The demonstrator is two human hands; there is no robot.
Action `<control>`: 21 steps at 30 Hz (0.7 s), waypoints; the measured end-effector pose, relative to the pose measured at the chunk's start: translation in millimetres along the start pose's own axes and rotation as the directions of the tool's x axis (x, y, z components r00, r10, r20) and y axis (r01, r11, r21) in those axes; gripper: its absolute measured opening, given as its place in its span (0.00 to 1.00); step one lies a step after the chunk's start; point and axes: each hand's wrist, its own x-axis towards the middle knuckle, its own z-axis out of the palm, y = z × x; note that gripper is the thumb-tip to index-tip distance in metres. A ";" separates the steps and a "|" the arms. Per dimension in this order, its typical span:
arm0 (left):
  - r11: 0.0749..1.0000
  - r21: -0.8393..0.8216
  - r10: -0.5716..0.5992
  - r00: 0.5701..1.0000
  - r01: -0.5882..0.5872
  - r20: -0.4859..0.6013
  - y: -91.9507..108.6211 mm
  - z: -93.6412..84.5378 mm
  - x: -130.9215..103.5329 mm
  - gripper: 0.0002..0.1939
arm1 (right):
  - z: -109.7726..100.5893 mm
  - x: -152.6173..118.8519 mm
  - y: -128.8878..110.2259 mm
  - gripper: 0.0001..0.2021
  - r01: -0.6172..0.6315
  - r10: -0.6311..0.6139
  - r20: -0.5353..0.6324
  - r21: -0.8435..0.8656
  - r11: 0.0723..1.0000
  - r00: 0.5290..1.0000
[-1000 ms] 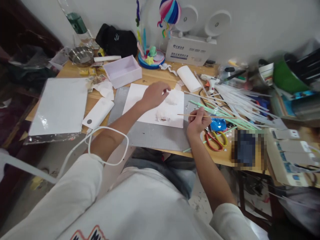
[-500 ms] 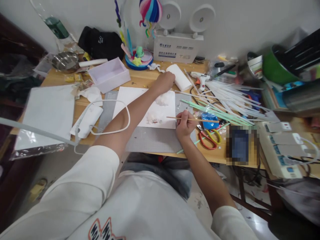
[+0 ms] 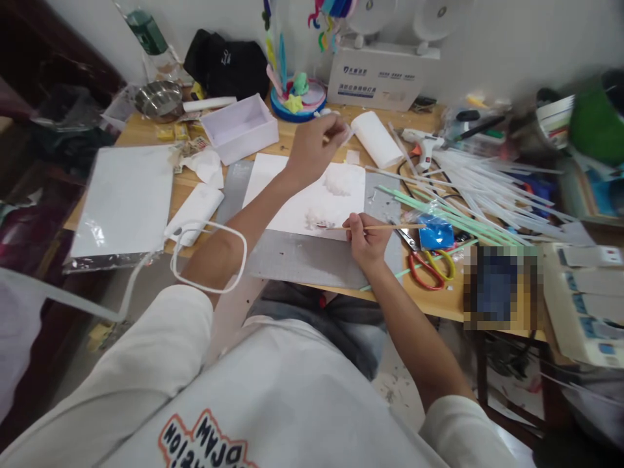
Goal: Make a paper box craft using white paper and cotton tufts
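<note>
My left hand [image 3: 316,144] is raised over the back part of the white sheet [image 3: 273,195], its fingers pinched on a small pale scrap too blurred to name. My right hand [image 3: 368,240] is closed on a thin wooden stick [image 3: 394,227], whose left tip points at a small pinkish-grey patch [image 3: 319,220] on the sheet. Another pale fluffy patch [image 3: 338,181] lies higher on the paper. Under the sheet is a grey cutting mat [image 3: 302,260]. A white roll [image 3: 376,139] rests right of my left hand.
Red and yellow scissors [image 3: 429,266], a blue packet [image 3: 436,233], green and white sticks [image 3: 482,182] and a glue gun [image 3: 424,144] lie to the right. A lilac box [image 3: 238,130] stands back left. A white looped cable frame [image 3: 238,260] passes over my left forearm.
The view has shifted, so the table items appear farther right. My left hand has come up from beside the white roll, with a small pale scrap in its fingers. My right hand still holds the stick.
</note>
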 end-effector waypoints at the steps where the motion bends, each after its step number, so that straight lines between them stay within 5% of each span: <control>1: 0.999 -0.045 -0.019 0.999 0.020 0.037 6.6 -12.7 -20.1 0.07 | 1.1 1.1 0.3 0.23 -0.004 0.004 -0.004 -0.001 1.000 1.000; 3: 0.989 -0.115 -0.072 0.979 0.095 0.192 16.1 -34.0 -62.6 0.06 | 3.3 3.3 0.6 0.22 -0.011 0.012 -0.027 0.017 1.000 1.000; 5: 0.974 -0.137 -0.115 0.909 0.183 0.401 20.3 -46.9 -101.7 0.06 | 4.8 5.2 0.5 0.21 -0.024 0.026 -0.043 0.040 0.999 0.999; 8: 0.960 -0.070 -0.189 0.817 0.269 0.544 20.1 -48.6 -141.4 0.05 | 5.7 6.9 -0.4 0.22 -0.046 0.048 -0.039 0.047 0.998 0.998; 16: 0.999 0.004 -0.034 0.864 0.037 0.503 13.1 -28.1 -152.9 0.07 | 3.6 4.2 1.3 0.23 -0.072 0.073 -0.071 0.013 0.997 0.995; 21: 0.999 0.024 -0.046 0.911 0.040 0.410 7.5 -30.2 -158.3 0.09 | 2.1 1.8 0.2 0.24 -0.032 0.033 -0.056 0.004 0.999 0.998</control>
